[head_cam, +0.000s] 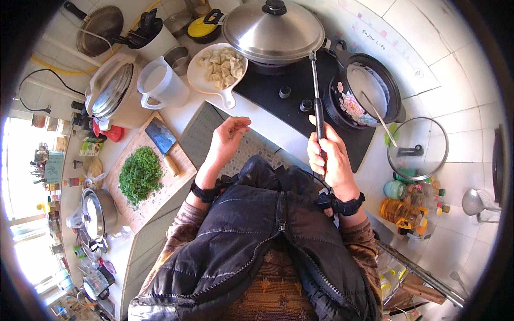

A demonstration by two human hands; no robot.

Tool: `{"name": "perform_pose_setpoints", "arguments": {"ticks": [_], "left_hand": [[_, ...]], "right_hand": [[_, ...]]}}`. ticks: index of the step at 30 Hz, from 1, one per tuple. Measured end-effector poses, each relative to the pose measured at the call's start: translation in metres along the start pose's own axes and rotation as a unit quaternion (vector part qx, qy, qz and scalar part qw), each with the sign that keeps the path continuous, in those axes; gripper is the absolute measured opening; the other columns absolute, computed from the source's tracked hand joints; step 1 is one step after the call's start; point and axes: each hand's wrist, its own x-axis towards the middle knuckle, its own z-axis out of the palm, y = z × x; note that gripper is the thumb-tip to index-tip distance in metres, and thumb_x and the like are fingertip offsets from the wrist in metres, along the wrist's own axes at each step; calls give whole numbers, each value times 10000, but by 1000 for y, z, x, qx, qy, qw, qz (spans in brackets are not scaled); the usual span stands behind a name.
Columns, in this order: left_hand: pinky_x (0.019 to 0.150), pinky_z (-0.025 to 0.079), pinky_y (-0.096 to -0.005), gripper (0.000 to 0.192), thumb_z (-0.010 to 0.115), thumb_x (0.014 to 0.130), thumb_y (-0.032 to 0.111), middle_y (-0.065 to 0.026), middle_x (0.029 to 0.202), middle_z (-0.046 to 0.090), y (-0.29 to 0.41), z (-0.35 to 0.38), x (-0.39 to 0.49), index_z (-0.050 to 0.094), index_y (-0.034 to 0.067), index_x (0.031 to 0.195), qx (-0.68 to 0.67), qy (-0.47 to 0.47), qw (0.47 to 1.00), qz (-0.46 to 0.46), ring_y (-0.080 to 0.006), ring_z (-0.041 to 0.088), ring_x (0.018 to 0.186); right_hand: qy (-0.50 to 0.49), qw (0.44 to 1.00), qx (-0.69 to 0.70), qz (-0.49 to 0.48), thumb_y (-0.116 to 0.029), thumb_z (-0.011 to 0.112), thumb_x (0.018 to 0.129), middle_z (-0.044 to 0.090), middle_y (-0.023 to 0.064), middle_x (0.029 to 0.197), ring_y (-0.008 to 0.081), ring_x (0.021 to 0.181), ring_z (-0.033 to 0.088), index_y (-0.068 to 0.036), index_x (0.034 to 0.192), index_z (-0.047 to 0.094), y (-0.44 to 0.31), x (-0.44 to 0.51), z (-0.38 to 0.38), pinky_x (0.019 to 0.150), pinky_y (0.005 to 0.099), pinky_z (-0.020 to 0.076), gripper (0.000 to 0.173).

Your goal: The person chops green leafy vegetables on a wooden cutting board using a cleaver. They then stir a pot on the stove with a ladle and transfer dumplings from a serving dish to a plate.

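My right hand [330, 156] grips the black handle of a long-necked stove lighter [316, 82]. Its metal tip reaches the front rim of a wok with a domed steel lid [275, 30], on the black gas cooktop [265, 86]; whether they touch is unclear. No flame can be made out. My left hand [229, 138] hovers empty before the counter edge, fingers loosely curled and thumb slightly apart. Beyond it, a white handled dish [228, 100] holds dumplings [223, 66]. Two control knobs [285, 92] sit between the wok and my right hand.
Left, a cutting board [138, 216] bears chopped greens [140, 174] and a cleaver [160, 136]. A plastic pitcher [164, 86] stands beside a pressure cooker [120, 92]. At right are a flowered pot [355, 98] with a utensil inside, a glass lid [417, 148] and oil bottles [401, 212].
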Motion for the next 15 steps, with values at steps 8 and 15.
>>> {"name": "perform_pose_setpoints", "arguments": {"ticks": [8, 15], "left_hand": [[766, 535, -303, 218, 611, 908, 99, -129, 938, 697, -66, 46, 53, 631, -33, 1081, 129, -75, 989, -18, -183, 676, 852], [741, 518, -428, 382, 651, 869, 411, -195, 887, 688, -105, 87, 153, 656, 30, 893, 308, -7, 948, -84, -352, 666, 879]], "right_hand": [[113, 992, -53, 33, -347, 470, 1016, 460, -11, 656, 70, 470, 447, -29, 1045, 549, 43, 33, -56, 431, 234, 421, 329], [149, 959, -217, 105, -279, 473, 1004, 524, 21, 641, 99, 451, 486, -14, 977, 594, 87, 99, -116, 405, 255, 410, 293]]}}
